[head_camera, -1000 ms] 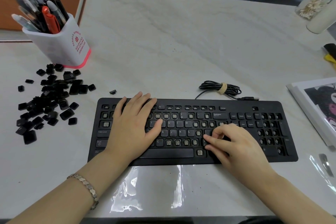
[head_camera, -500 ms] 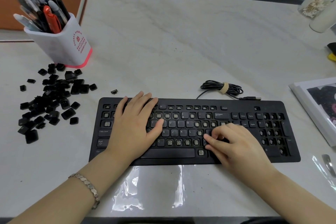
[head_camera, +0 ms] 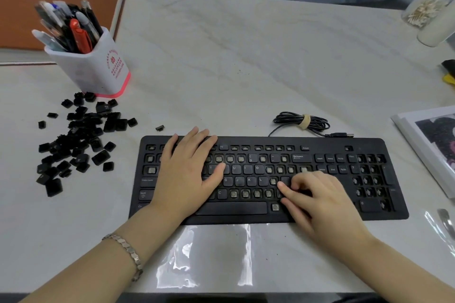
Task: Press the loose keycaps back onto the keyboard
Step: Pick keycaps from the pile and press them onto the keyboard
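Observation:
A black keyboard (head_camera: pixel 320 211) lies on the marble table, with many bare switches where keycaps are missing. A heap of loose black keycaps (head_camera: pixel 78 145) sits to its left, and one stray keycap (head_camera: pixel 160 127) lies near its top left corner. My left hand (head_camera: pixel 187 174) rests flat on the keyboard's left half, fingers spread, holding nothing. My right hand (head_camera: pixel 317 199) is bent over the keys right of the L key, with two fingertips pressing down there. Whatever lies under those fingertips is hidden.
A white pen cup (head_camera: pixel 91 66) full of pens stands behind the keycap heap. The keyboard's coiled cable (head_camera: pixel 301 122) lies behind the keyboard. A jar of cotton swabs (head_camera: pixel 426 5) stands far right, papers (head_camera: pixel 430 145) at the right edge, an orange folder (head_camera: pixel 49 2) far left.
Both hands stay almost where they were; the right fingertips keep pressing the same spot. The view has shifted only slightly.

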`<act>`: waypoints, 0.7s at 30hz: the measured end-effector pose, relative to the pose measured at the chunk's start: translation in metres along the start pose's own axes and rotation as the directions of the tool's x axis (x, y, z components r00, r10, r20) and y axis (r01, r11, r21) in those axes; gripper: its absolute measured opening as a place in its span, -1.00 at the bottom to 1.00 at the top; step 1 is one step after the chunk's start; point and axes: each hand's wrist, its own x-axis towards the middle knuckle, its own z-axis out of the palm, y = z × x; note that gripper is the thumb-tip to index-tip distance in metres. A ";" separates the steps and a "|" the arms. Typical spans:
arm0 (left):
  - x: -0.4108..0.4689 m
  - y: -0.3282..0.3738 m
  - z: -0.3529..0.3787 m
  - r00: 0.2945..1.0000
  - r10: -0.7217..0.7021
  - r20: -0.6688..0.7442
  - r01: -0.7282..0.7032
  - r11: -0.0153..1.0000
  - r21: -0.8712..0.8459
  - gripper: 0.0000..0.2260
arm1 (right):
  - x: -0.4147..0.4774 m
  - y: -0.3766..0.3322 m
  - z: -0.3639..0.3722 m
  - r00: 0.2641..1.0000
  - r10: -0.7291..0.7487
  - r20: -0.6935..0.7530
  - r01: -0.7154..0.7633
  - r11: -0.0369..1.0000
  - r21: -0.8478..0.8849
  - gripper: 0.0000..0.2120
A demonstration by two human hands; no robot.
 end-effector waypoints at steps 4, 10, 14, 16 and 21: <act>-0.004 -0.012 -0.025 0.994 -0.112 0.004 0.109 0.960 -0.257 -0.60 | 0.031 -0.021 -0.009 0.971 0.200 0.133 -0.224 0.952 0.207 -0.74; -0.029 -0.086 -0.077 0.963 -0.247 -0.111 0.247 0.969 -0.016 -0.69 | 0.100 -0.077 -0.001 0.937 0.136 0.322 -0.252 0.902 0.351 -0.83; -0.049 -0.126 -0.099 0.932 -0.349 -0.095 0.359 0.925 0.122 -0.76 | 0.145 -0.126 0.017 0.944 -0.001 0.331 -0.158 0.878 0.451 -0.78; -0.054 -0.134 -0.102 0.944 -0.329 -0.024 0.330 0.938 0.106 -0.77 | 0.163 -0.149 0.031 0.945 -0.063 0.322 -0.104 0.873 0.476 -0.74; -0.048 -0.142 -0.092 0.953 -0.301 -0.015 0.301 0.952 0.060 -0.83 | 0.199 -0.185 0.065 0.895 -0.185 0.405 0.013 0.920 0.392 -0.65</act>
